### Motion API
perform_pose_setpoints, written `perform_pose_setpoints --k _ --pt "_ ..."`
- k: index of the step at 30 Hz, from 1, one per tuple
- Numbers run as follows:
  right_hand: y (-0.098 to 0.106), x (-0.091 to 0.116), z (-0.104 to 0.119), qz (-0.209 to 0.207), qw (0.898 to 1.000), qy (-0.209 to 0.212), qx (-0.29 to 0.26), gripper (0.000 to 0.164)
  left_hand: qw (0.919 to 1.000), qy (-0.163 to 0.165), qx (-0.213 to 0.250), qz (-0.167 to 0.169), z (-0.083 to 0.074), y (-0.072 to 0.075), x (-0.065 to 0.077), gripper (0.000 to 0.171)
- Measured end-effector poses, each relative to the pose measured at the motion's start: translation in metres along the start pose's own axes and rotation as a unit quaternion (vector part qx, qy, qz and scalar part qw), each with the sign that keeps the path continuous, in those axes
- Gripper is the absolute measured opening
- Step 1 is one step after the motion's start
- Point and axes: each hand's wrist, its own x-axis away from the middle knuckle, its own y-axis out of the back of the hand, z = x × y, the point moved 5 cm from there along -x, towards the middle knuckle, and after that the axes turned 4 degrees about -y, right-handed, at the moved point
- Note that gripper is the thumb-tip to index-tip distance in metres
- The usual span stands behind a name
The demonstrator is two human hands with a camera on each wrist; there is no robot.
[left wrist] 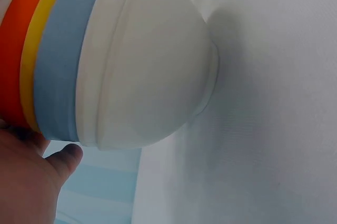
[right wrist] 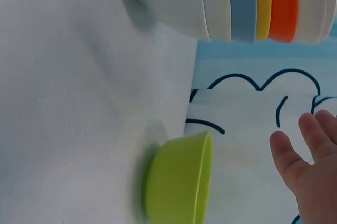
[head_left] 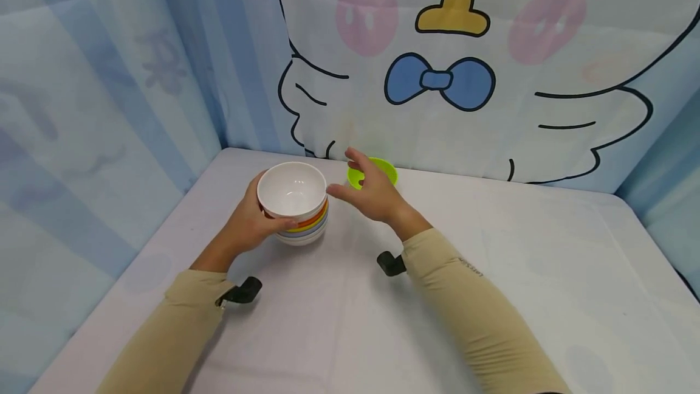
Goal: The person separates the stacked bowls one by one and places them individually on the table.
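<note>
A stack of nested bowls [head_left: 292,190] stands left of centre on the table, a white one on top with orange, yellow, blue and white rims beneath. My left hand [head_left: 248,217] grips the stack from the left, its thumb across the front near the orange and yellow rims. In the left wrist view, the lowest white bowl [left wrist: 152,66] shows its foot close to the table. To the right of the stack is my right hand [head_left: 377,190], fingers spread and holding nothing. Behind it sits a lime-green bowl [head_left: 387,169], partly hidden by that hand; the right wrist view shows its side.
A white cloth covers the table [head_left: 519,272]. Right behind its far edge hangs a curtain [head_left: 437,132] printed with a cartoon figure, and another blue-and-white curtain [head_left: 109,108] runs along the left side. Dark wrist mounts [head_left: 391,263] stick out under both sleeves.
</note>
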Motion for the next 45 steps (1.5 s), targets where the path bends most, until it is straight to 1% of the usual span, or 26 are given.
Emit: perform_pose_setpoints --k 4,8,12,15,23,28,36,39,42,45 --pt "-0.014 0.0 0.008 0.028 1.0 0.006 -0.008 0.096 0.9998 -0.012 0.013 0.0 0.002 -0.001 0.001 0.103" --pt "-0.029 -0.003 0.013 0.053 0.999 0.007 0.001 0.101 0.9992 -0.029 0.027 0.002 0.004 -0.002 0.002 0.103" --pt "-0.043 -0.005 0.016 0.078 0.997 0.011 0.0 0.105 0.999 -0.032 0.033 0.001 0.009 -0.005 0.004 0.104" --pt "-0.05 -0.006 0.016 0.086 0.996 0.014 -0.003 0.107 0.9989 -0.035 0.032 0.0 0.011 -0.006 0.003 0.103" --pt "-0.058 -0.008 0.015 0.082 0.997 0.008 0.005 0.116 0.9993 -0.031 0.019 -0.003 0.01 -0.006 0.002 0.101" --pt "-0.059 -0.007 0.016 0.079 0.997 0.006 0.018 0.113 0.9996 -0.024 0.01 -0.003 0.01 -0.006 0.003 0.101" --pt "-0.056 -0.006 0.017 0.067 0.998 0.007 0.007 0.11 0.9997 -0.025 0.001 0.001 0.009 -0.007 0.003 0.1" --pt "-0.054 -0.006 0.018 0.059 0.998 0.019 -0.005 0.109 0.9996 -0.029 -0.001 0.003 0.009 -0.007 0.002 0.1" --pt "-0.049 -0.005 0.022 0.044 0.998 0.031 -0.014 0.108 0.9995 -0.031 -0.006 0.002 0.008 -0.008 0.002 0.102" --pt "-0.042 -0.004 0.027 0.028 0.999 0.031 -0.023 0.107 0.9994 -0.035 -0.009 0.002 0.007 -0.006 0.002 0.103"
